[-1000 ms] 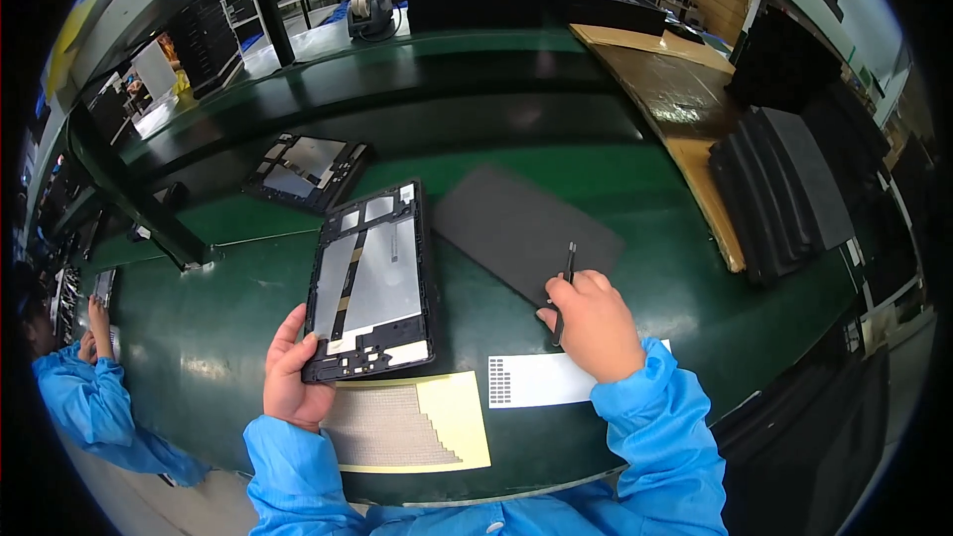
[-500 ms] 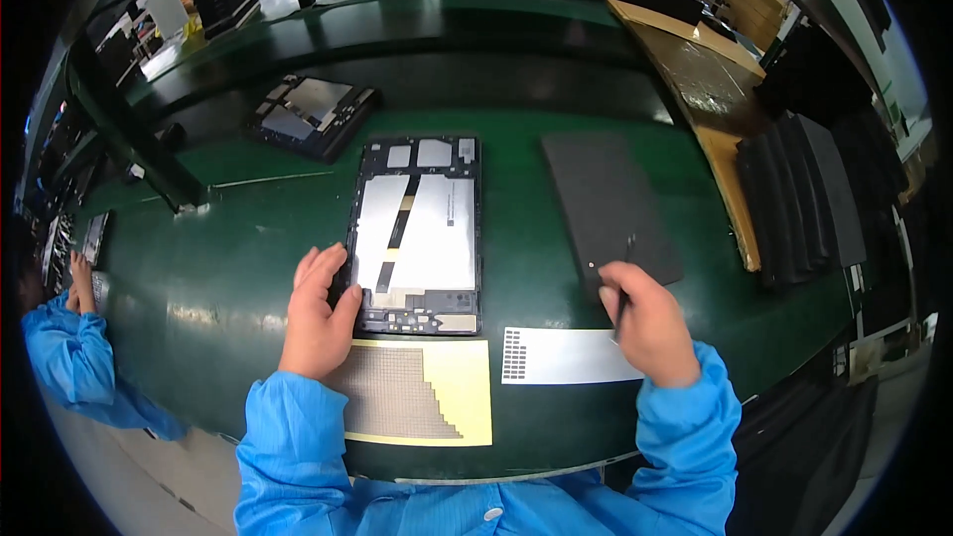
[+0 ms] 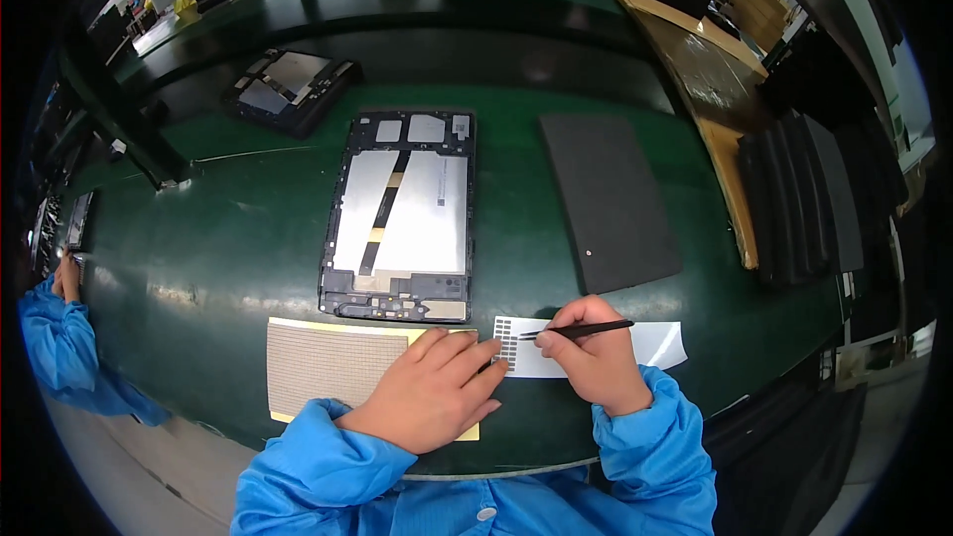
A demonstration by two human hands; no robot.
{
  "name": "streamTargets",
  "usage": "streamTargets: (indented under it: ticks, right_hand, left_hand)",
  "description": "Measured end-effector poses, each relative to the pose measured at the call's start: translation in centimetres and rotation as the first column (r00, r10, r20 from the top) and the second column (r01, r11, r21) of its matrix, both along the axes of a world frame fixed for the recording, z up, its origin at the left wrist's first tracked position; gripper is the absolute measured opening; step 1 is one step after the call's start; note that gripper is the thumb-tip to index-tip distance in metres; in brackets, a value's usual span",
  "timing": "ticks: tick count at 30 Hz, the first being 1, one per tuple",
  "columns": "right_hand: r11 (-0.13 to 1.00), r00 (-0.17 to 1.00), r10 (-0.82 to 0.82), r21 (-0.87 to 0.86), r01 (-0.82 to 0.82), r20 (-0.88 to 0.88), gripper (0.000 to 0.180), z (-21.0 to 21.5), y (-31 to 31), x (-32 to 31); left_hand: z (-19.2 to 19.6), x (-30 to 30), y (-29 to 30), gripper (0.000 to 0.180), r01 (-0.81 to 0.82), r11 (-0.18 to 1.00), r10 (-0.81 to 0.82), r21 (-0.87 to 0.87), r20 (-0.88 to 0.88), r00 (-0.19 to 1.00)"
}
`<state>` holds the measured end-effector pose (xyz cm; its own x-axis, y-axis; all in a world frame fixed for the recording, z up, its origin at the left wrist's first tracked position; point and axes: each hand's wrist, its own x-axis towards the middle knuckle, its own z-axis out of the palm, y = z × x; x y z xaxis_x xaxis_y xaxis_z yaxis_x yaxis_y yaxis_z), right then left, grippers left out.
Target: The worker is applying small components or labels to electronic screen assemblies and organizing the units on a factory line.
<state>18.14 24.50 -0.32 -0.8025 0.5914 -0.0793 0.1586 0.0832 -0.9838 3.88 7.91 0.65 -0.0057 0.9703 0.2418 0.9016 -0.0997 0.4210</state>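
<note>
Tweezers (image 3: 602,327) held in right grip (image 3: 599,367), left grip (image 3: 432,389) flat; white label sheet (image 3: 530,361) under right grip likely light, flexible, best taken by edges.

Free lane on green tabletop (image 3: 514,218) between open-backed tablet (image 3: 405,216) and dark slab (image 3: 613,203)

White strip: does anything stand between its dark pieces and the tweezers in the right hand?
Nothing visible does. The tweezers have their tips at the right side of the dark pieces; the left hand lies on the opposite side.
</note>
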Motion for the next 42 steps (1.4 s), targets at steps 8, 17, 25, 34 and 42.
streamTargets:
  ticks: [8, 17, 25, 34, 42]
  right_hand:
    - [0.998, 0.999, 0.053, 0.016, -0.053, 0.002, 0.013, 0.8, -0.3, -0.2]
    - [0.996, 0.997, -0.04, -0.078, 0.034, -0.065, 0.013, 0.1, -0.2, 0.0]
    - [0.992, 0.976, -0.064, -0.12, 0.04, -0.206, 0.016, 4.0, -1.7, -1.6]
    - [0.971, 0.961, 0.239, 0.035, -0.236, -0.136, 0.016, 2.4, -4.5, -10.7]
    - [0.949, 0.951, 0.302, 0.117, -0.293, -0.067, 0.011, 2.6, -4.2, -10.4]
  left_hand:
    - [0.2, -0.4, 0.3, 0.036, 0.015, 0.997, -0.015, -0.073, -0.003, 1.0]
    - [0.0, -0.4, 0.2, 0.039, 0.003, 0.999, -0.004, -0.044, -0.021, 1.0]
    - [1.4, -3.5, -3.2, 0.026, -0.052, 0.997, 0.054, 0.05, -0.031, 0.998]
    - [0.2, -7.1, -5.0, 0.026, -0.418, 0.884, 0.411, 0.208, 0.077, 0.908]
    - [-0.1, -7.0, -5.2, 0.028, -0.396, 0.898, 0.405, 0.194, -0.01, 0.914]
